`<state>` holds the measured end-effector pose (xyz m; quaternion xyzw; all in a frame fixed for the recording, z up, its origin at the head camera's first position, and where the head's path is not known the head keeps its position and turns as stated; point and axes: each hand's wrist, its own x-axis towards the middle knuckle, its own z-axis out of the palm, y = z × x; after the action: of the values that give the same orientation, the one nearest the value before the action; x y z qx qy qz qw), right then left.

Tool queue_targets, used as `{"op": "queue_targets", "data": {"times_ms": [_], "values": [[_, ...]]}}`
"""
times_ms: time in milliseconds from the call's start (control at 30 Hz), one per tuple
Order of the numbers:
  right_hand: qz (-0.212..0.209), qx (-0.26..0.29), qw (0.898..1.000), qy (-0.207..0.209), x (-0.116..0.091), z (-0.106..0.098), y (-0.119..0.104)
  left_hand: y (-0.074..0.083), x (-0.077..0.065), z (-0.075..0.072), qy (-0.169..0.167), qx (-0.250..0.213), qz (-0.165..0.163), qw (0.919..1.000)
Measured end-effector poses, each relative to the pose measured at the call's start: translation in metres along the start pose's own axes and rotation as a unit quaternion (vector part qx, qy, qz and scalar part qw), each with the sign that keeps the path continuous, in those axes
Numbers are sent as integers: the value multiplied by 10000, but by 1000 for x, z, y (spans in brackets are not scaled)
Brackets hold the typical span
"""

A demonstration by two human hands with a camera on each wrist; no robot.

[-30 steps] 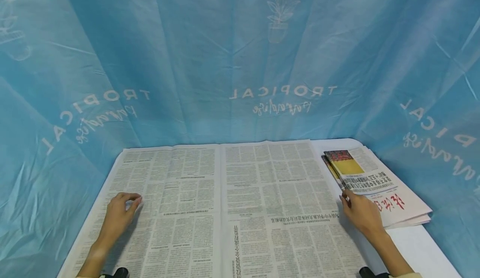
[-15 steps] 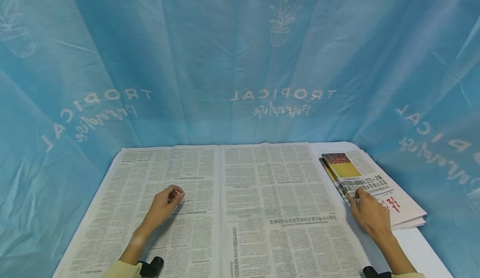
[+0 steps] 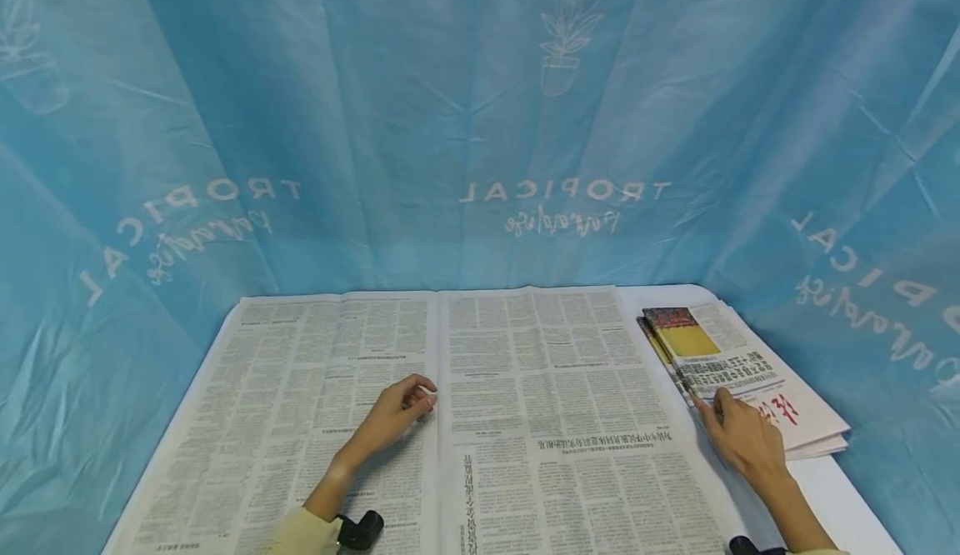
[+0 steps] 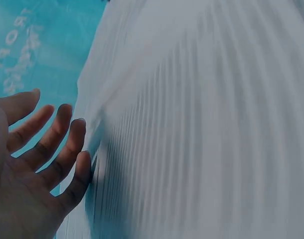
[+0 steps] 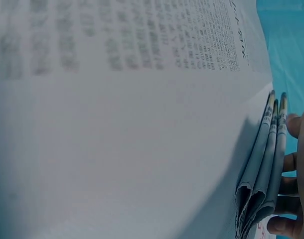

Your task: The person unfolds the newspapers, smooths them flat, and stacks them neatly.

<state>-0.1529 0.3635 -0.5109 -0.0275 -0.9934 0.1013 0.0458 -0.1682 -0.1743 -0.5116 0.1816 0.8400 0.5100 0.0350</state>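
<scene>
A newspaper (image 3: pixel 555 397) lies spread flat over most of the table, its print upside down from here. Above its middle fold hovers my left hand (image 3: pixel 393 413), fingers loosely bent and holding nothing; the left wrist view shows this hand's fingers (image 4: pixel 67 144) spread apart. At the right is a stack of folded newspapers (image 3: pixel 738 363) with red lettering and a yellow picture on top. My right hand (image 3: pixel 744 438) rests over the stack's near left part. In the right wrist view its thumb (image 5: pixel 293 125) is beside the top folded newspaper's edge, with the fingers lying over the stack.
A white tabletop (image 3: pixel 821 488) shows along the right side, beyond the spread newspaper. A blue printed curtain (image 3: pixel 480 122) hangs around the back and both sides of the table. Dark camera mounts (image 3: pixel 362 530) sit at the wrists.
My left hand has moved from the left of the spread newspaper rightward to its middle fold. The right hand has shifted slightly right and further onto the stack.
</scene>
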Motion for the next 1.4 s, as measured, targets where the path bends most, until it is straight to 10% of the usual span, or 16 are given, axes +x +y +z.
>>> {"op": "queue_targets", "data": {"times_ms": [667, 1400], "values": [[146, -228, 9959, -868, -4, -4, 14, 51, 40, 87, -1434, -575, 650, 9859], [-365, -250, 9975, -548, -15, -4, -8, 61, 62, 113, -1713, -647, 243, 9828]]}}
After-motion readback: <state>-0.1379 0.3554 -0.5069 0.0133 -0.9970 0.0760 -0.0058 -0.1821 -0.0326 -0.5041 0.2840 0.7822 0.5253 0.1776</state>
